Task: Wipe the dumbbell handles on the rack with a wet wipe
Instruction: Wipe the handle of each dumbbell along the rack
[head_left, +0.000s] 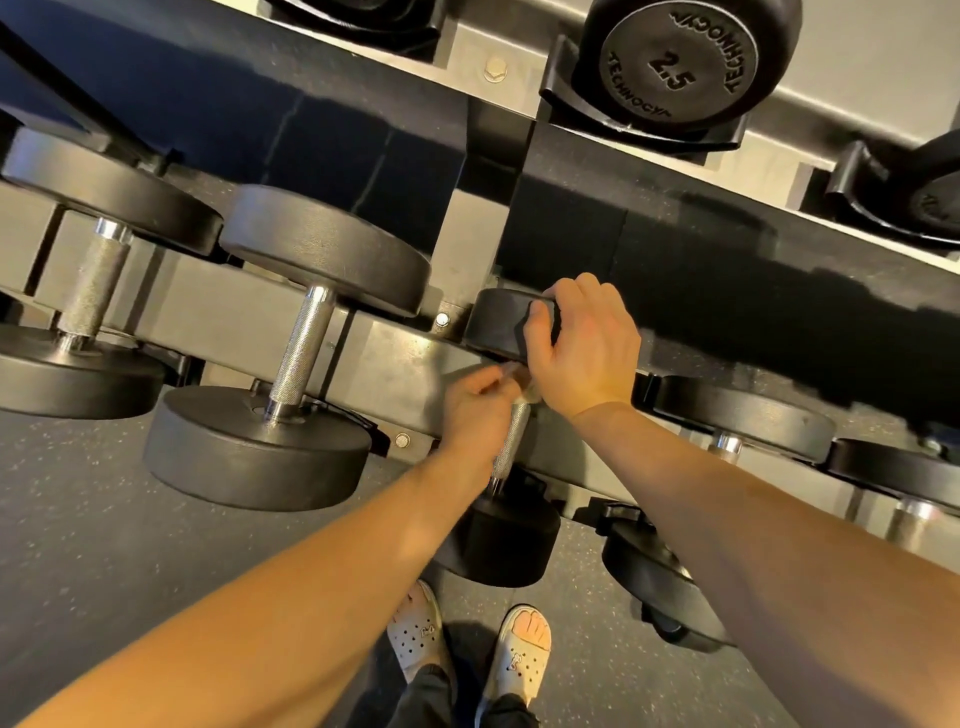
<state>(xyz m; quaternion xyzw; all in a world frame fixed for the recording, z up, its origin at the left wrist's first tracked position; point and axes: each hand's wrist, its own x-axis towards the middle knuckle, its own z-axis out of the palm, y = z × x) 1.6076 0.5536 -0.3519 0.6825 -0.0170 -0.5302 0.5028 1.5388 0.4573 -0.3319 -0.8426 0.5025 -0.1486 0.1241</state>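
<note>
Nearest, two feet in pale perforated slippers stand on the speckled rubber floor. Both bare forearms reach forward to the lower tier of the dumbbell rack.

The left hand sits at the upper end of a knurled steel handle, its fingers curled and pinching a pale wet wipe against the metal. The wipe is mostly hidden between the two hands. That handle belongs to a small black dumbbell lying in its cradle, near head toward the feet. The right hand grips this dumbbell by its far head, fingers curled over the rim and thumb on its face.

To the left lies a larger dumbbell with its handle bare, and a third one beyond it. Further back, on the upper tier, rests a dumbbell marked 2.5.
</note>
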